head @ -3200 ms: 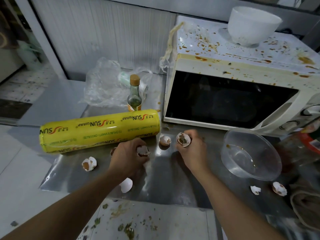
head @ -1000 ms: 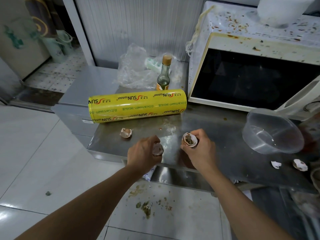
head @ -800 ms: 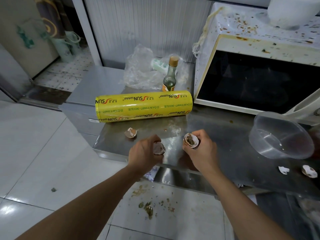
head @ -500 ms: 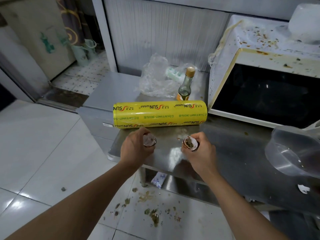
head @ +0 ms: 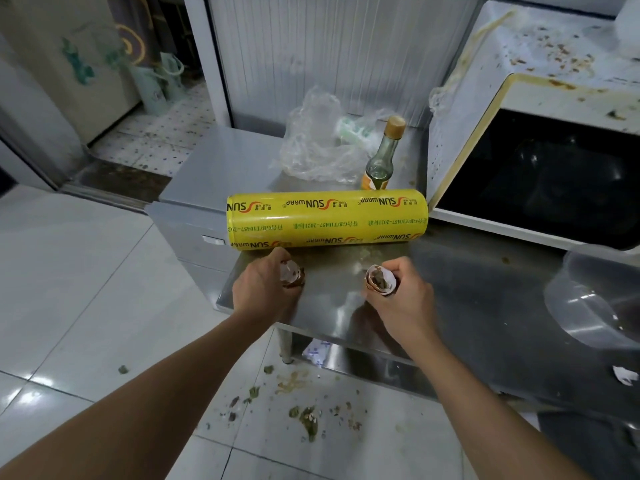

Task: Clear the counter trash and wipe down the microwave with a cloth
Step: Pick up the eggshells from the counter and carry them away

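While both hands hover over the front edge of the steel table [head: 467, 289], each grasps trash: left hand [head: 265, 292] curled round a broken eggshell [head: 291, 271], right hand [head: 401, 299] curled round another eggshell [head: 379, 278] with dark residue inside. Shells look light, brittle, likely to crumble if squeezed; best cupped loosely from below, open side up. One shell fragment [head: 625, 375] lies on the table at far right. Microwave [head: 540, 168] stands at the back right, its top spattered, not yet wiped. Yellow cling-film roll [head: 327, 220] lies just behind the hands.
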### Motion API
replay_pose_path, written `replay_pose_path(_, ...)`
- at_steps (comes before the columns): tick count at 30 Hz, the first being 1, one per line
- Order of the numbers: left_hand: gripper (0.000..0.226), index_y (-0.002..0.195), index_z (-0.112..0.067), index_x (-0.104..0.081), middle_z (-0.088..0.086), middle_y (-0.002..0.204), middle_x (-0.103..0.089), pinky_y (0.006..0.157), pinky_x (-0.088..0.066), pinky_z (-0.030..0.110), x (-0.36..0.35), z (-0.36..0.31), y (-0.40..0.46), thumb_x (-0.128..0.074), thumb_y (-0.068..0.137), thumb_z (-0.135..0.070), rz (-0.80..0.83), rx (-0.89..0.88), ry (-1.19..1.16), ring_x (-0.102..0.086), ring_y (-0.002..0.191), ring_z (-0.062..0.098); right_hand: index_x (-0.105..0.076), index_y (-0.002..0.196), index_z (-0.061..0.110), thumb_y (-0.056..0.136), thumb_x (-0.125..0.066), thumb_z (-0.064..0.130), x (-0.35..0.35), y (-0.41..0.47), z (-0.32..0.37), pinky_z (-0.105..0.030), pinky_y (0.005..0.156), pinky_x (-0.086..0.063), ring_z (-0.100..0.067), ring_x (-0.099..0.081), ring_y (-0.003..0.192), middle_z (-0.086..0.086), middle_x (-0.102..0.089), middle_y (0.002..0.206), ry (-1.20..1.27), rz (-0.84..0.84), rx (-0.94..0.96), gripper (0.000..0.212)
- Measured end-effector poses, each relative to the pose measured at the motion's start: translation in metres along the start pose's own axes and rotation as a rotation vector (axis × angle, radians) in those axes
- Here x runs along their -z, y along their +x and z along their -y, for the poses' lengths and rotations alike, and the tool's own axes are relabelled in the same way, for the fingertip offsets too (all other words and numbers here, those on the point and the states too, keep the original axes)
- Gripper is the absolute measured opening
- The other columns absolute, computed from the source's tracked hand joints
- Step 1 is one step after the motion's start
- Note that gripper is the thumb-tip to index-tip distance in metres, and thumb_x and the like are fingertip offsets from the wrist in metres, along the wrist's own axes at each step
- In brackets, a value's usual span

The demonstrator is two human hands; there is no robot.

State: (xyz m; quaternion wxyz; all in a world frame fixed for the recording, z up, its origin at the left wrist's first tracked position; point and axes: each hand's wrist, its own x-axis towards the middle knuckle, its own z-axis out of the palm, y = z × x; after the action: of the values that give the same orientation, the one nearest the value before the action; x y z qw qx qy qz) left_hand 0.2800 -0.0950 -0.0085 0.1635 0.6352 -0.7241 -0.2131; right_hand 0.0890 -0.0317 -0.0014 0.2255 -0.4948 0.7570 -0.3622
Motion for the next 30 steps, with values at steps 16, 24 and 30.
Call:
replay_pose_path(16, 0.04, 0.111, -0.019, -0.062, -0.002, 0.11, -0.062, 0.07, -0.049, 0.028, -0.009, -0.007, 0.003, -0.075, 0.076, -0.031, 0.039, -0.086, 0.041, -0.058, 0.095, 0.017, -0.056, 0.09, 0.015, 0.073, -0.078, 0.016, 0.01, -0.009, -0.011, -0.005, 0.051, -0.037, 0.0, -0.055, 0.067, 0.002, -0.065, 0.08, -0.002, -0.022, -0.053, 0.028)
replay_pose_path(24, 0.042, 0.111, -0.024, -0.062, -0.004, 0.112, -0.061, 0.073, -0.055, 0.034, -0.006, -0.039, -0.016, -0.077, 0.072, -0.03, 0.086, -0.19, -0.003, -0.06, 0.093, 0.017, -0.055, 0.094, 0.015, 0.071, -0.079, 0.015, 0.053, -0.035, -0.008, -0.002, 0.053, -0.035, 0.004, -0.051, 0.065, 0.006, -0.061, 0.08, -0.029, -0.099, -0.078, 0.034)
replay_pose_path(30, 0.049, 0.115, -0.026, -0.059, -0.002, 0.115, -0.062, 0.079, -0.054, 0.036, -0.011, -0.085, -0.036, -0.079, 0.07, -0.03, 0.159, -0.314, -0.015, -0.059, 0.096, 0.017, -0.054, 0.094, 0.017, 0.071, -0.08, 0.016, 0.103, -0.064, -0.021, -0.008, 0.053, -0.04, -0.008, -0.057, 0.07, 0.004, -0.064, 0.081, -0.002, -0.181, -0.15, 0.034)
